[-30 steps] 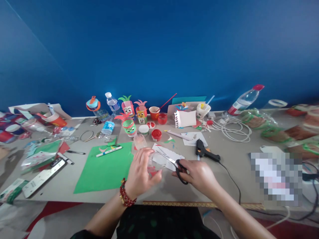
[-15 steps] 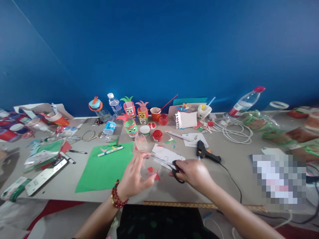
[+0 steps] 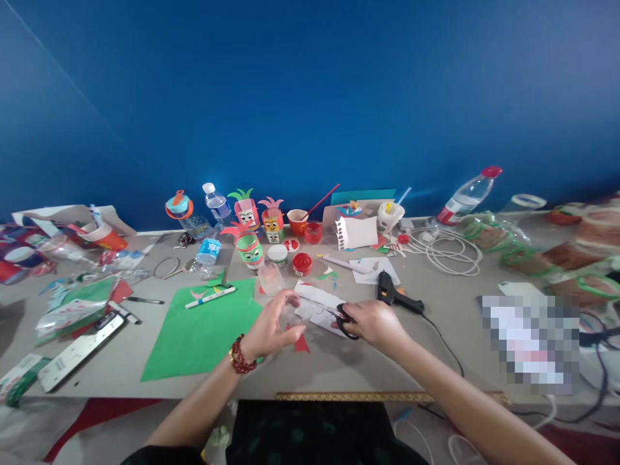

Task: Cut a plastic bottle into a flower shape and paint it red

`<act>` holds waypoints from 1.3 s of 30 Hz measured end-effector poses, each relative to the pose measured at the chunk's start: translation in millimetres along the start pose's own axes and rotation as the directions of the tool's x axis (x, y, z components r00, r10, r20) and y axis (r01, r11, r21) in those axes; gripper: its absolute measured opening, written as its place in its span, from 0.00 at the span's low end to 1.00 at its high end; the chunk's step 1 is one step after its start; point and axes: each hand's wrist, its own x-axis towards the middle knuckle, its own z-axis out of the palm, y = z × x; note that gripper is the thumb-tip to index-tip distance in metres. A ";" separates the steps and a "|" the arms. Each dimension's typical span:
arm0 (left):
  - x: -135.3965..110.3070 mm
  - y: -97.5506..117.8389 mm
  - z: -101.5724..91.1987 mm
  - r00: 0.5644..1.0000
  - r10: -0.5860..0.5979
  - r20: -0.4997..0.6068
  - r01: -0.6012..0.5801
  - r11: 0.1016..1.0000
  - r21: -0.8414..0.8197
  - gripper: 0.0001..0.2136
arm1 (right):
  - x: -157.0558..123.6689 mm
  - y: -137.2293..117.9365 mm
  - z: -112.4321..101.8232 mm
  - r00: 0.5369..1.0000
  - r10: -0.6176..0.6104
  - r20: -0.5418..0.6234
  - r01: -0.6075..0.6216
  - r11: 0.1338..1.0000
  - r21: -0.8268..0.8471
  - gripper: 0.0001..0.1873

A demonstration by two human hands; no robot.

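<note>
My right hand [image 3: 380, 323] grips black-handled scissors [image 3: 347, 323], their blades pointing left toward my other hand. My left hand [image 3: 271, 326] is curved round a clear plastic piece [image 3: 292, 316], its outline faint and its exact kind unclear. The blades reach close to this piece; I cannot tell whether they touch it. Under the scissors lies white paper [image 3: 320, 300] with cut edges and drawn marks. A red paper scrap [image 3: 302, 343] rests just below my left fingertips. Behind the left hand stands a small cloudy plastic cup [image 3: 270, 279].
Green paper [image 3: 194, 342] with a marker [image 3: 210, 297] lies at left. Decorated cups [image 3: 249, 250], a red paint pot [image 3: 302, 263] and a bottle [image 3: 469, 197] stand toward the blue wall. A glue gun [image 3: 398, 296] trails its cable at right. A patterned strip [image 3: 363, 397] runs along the front edge.
The view has shifted slightly. My left hand has turned a little and lowered its thumb, and the red scrap shows more fully. The scissors stay in my right hand.
</note>
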 end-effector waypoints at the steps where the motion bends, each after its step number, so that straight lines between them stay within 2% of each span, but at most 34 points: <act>1: 1.9 -2.1 0.2 1.000 0.001 0.003 -0.001 1.000 0.004 0.26 | 1.5 0.0 -0.3 1.000 0.007 0.005 -0.007 1.000 0.000 0.12; 11: 12.1 1.4 0.9 0.997 0.076 -0.016 -0.073 0.989 0.132 0.24 | 12.8 -3.7 -7.2 0.999 0.045 0.015 -0.045 0.999 0.027 0.13; 18: 10.8 -1.4 1.5 0.997 0.070 -0.025 -0.068 0.995 0.066 0.27 | 14.2 3.6 -5.2 0.999 0.039 0.007 -0.039 0.996 0.080 0.08; 22: 10.1 -4.6 1.1 0.998 0.056 -0.032 -0.056 0.998 -0.016 0.26 | 13.4 11.4 -4.2 0.997 0.078 -0.022 -0.074 0.989 0.129 0.12; 25: 10.4 -6.7 3.5 0.998 0.062 -0.026 -0.064 0.997 -0.050 0.26 | 13.8 9.6 -6.4 0.991 0.123 -0.054 -0.095 0.926 0.364 0.14; 27: 10.9 -7.3 7.9 0.998 0.061 -0.024 -0.062 0.998 -0.027 0.28 | 16.2 1.9 -6.6 0.990 0.128 -0.056 -0.072 0.809 0.584 0.17; 29: 11.0 -7.6 14.4 0.998 0.054 -0.023 -0.053 0.998 0.020 0.29 | 20.6 -8.8 -4.4 0.990 0.129 -0.050 -0.061 0.728 0.683 0.19; 31: 10.3 -8.5 22.3 0.999 0.042 -0.024 -0.040 0.997 0.069 0.29 | 25.7 -18.6 -0.8 0.987 0.158 -0.038 -0.091 0.729 0.679 0.16; 34: 9.0 -13.4 34.2 0.999 0.020 -0.045 -0.015 0.994 0.110 0.29 | 31.5 -24.1 1.8 0.981 0.186 -0.053 -0.115 0.780 0.615 0.11; 36: 9.4 -18.2 40.5 0.998 0.012 -0.054 -0.007 0.995 0.104 0.32 | 34.7 -18.5 -1.8 0.977 0.205 -0.064 -0.135 0.817 0.560 0.08; 39: 12.4 -23.3 44.2 0.995 0.044 -0.092 -0.033 0.991 0.127 0.36 | 42.9 3.8 -15.2 0.955 0.282 -0.090 -0.215 0.870 0.444 0.05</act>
